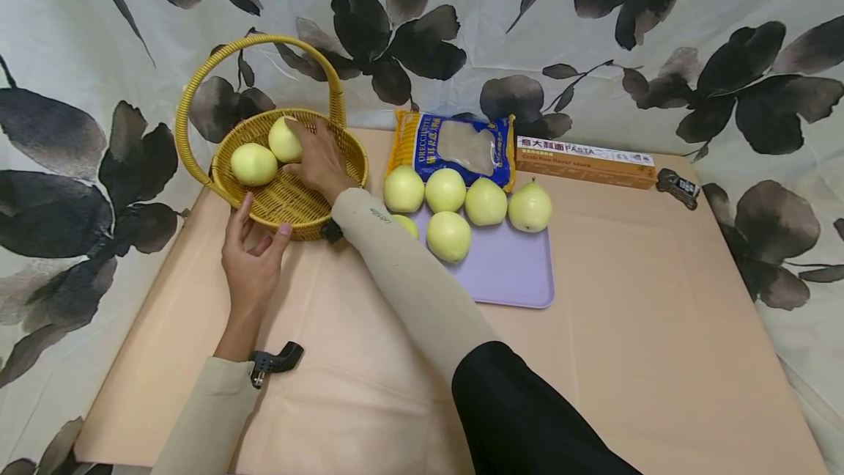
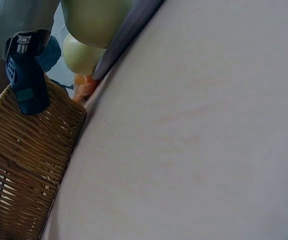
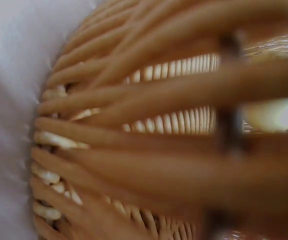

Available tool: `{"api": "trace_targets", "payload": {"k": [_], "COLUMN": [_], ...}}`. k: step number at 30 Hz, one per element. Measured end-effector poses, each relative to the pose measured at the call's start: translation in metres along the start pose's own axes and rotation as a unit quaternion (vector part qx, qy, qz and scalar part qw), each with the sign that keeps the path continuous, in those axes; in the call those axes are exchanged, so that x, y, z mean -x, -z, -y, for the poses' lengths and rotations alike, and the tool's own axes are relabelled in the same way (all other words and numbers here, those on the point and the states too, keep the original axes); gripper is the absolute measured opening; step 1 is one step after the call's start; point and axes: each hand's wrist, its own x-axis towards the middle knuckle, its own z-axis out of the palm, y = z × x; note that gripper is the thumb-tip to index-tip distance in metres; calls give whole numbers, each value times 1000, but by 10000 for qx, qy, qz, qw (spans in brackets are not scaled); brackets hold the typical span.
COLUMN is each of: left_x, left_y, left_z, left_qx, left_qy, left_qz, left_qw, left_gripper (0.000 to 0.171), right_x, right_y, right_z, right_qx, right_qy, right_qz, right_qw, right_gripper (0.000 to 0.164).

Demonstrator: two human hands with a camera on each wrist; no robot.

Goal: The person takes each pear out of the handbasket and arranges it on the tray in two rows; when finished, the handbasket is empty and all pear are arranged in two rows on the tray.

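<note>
A yellow wicker basket with a tall arched handle stands at the left of the table. Inside it my right hand holds a pale green pear, fingers over its top and thumb at its side. Beside that lies another pear. My left hand touches the basket's near side, index finger at the rim and thumb spread. The left wrist view shows the basket's outer wall. Blurred wicker strands fill the right wrist view, hiding the right hand there.
A purple tray bears several more pears, partly behind my right forearm. Behind it lie a blue and yellow pasta bag, a long pasta box and a small black packet. Floral cloth hangs behind the table.
</note>
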Motion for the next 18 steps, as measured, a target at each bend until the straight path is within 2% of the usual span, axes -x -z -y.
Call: {"api": "trace_targets", "payload": {"k": [4,6,10,13,18], "left_x": [1,1,0,1,-1], "left_y": [0,-1,-1,-2,0], "left_z": [-4,-4,0,-1,0], "left_qx": [-8,13,20,-5,-76], "left_qy": [0,-8,-3,14,-26], "left_qz": [35,31,35,43,32], "left_qw": [10000,10000,10000,10000,10000], "left_gripper": [75,75,76,76,76], "right_x": [3,3,3,4,8], "right_y": [3,2,0,0,8], "right_z": [0,0,1,1,4], "right_qx": [26,168,486,432,355], "right_qy": [490,589,407,271,269], "right_qz": [264,336,314,412,705], "right_qw": [9984,9976,9975,9979,9965], "right_gripper": [88,91,91,86,78]}}
